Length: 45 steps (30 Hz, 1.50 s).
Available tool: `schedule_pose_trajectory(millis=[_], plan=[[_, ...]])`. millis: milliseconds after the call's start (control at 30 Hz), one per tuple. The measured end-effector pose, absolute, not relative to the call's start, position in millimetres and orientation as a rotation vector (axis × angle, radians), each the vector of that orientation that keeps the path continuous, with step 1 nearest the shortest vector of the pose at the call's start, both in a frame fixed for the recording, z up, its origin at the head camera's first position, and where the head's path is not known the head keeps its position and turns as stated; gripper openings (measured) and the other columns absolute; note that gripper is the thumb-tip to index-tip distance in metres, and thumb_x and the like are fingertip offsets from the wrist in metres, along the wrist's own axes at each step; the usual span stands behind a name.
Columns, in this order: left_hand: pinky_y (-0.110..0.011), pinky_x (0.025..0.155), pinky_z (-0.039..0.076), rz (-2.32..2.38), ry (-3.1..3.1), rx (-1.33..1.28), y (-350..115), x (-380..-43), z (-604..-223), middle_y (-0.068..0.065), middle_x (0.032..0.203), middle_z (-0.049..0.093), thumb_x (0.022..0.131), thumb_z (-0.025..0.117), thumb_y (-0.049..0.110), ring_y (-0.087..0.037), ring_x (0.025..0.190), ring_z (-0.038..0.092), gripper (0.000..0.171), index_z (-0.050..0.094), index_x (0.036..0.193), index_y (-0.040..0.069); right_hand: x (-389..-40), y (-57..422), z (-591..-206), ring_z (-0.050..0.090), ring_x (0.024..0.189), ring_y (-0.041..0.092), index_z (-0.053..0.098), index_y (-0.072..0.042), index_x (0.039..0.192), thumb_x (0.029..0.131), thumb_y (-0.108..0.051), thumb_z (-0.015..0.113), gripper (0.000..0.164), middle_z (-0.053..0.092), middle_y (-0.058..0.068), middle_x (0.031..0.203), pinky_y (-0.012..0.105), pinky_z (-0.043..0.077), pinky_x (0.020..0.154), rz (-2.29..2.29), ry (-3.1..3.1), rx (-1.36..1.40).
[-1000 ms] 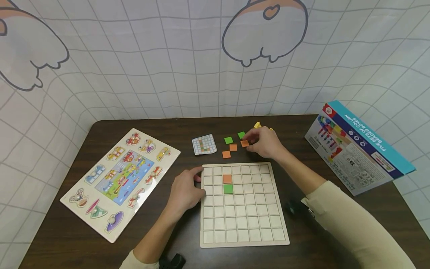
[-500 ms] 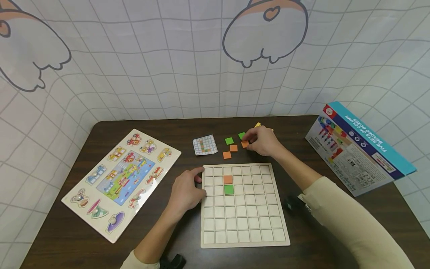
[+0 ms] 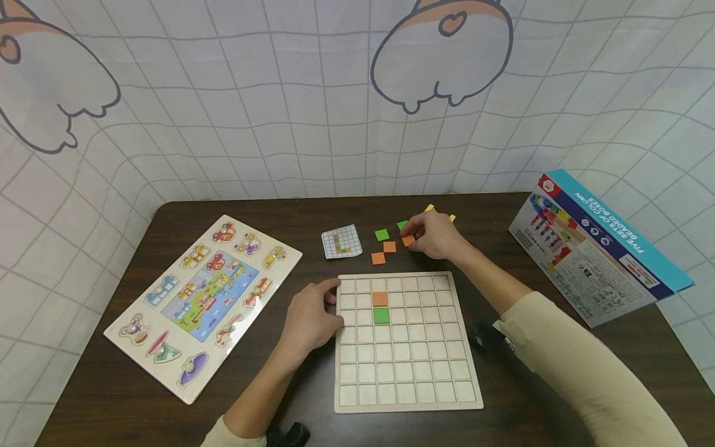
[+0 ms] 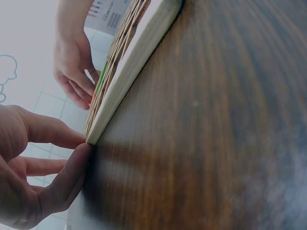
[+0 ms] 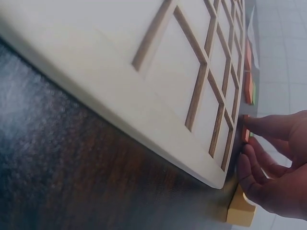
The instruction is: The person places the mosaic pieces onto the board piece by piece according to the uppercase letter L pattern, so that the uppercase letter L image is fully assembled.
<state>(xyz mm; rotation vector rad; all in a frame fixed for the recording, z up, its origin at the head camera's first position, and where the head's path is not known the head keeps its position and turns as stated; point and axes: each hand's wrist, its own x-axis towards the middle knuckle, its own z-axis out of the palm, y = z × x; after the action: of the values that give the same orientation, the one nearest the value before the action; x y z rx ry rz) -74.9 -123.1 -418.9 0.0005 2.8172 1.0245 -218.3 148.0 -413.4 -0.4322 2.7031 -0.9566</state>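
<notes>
A pale wooden grid board [image 3: 408,403] lies on the dark table, with one orange tile [image 3: 379,299] and one green tile [image 3: 382,316] in adjoining squares. My left hand [image 3: 310,315] holds the board's upper left edge, thumb and finger right at the rim in the left wrist view. Beyond the board's far edge, my right hand [image 3: 433,234] pinches another orange square tile [image 3: 408,239] between thumb and fingers. Two more orange tiles [image 3: 389,247] and green tiles [image 3: 382,234] lie beside it. Yellow pieces [image 3: 429,208] sit behind the hand, partly hidden.
A small printed grid card [image 3: 341,241] lies behind the board. To the left is a picture puzzle board [image 3: 246,301] with several colourful pieces. A blue and white box [image 3: 598,248] stands at the right. A patterned white curtain [image 3: 268,99] hangs behind the table.
My right hand has shifted slightly left, fingers still at the orange tile. My left hand stays on the board's edge. The whole view has drifted a little.
</notes>
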Motion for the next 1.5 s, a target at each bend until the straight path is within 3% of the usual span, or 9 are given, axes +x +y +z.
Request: schedule_pose_trajectory(millis=[1000, 1500], plan=[[-0.034, 0.072, 0.041, 1.024, 2.816, -0.011, -123, -76, -418, -0.003, 0.093, 0.066, 0.067, 0.072, 0.000, -0.023, 0.084, 0.056, 0.069, 0.068, 0.136, 0.008, -220, 137, -409, 0.063, 0.098, 0.029, 0.075, -0.003, 0.112, 0.091, -0.006, 0.076, 0.021, 0.072, 0.013, 0.109, 0.044, 0.051, 0.090, -0.818, 2.742, -0.475], [-0.033, 0.071, 0.040, 1.024, 2.818, 0.007, -124, -76, -418, -0.004, 0.093, 0.065, 0.066, 0.071, -0.001, -0.023, 0.082, 0.055, 0.070, 0.068, 0.135, 0.007, -218, 139, -412, 0.066, 0.098, 0.027, 0.075, -0.002, 0.116, 0.089, -0.008, 0.080, 0.028, 0.073, 0.012, 0.107, 0.044, 0.053, 0.091, -0.844, 2.750, -0.501]])
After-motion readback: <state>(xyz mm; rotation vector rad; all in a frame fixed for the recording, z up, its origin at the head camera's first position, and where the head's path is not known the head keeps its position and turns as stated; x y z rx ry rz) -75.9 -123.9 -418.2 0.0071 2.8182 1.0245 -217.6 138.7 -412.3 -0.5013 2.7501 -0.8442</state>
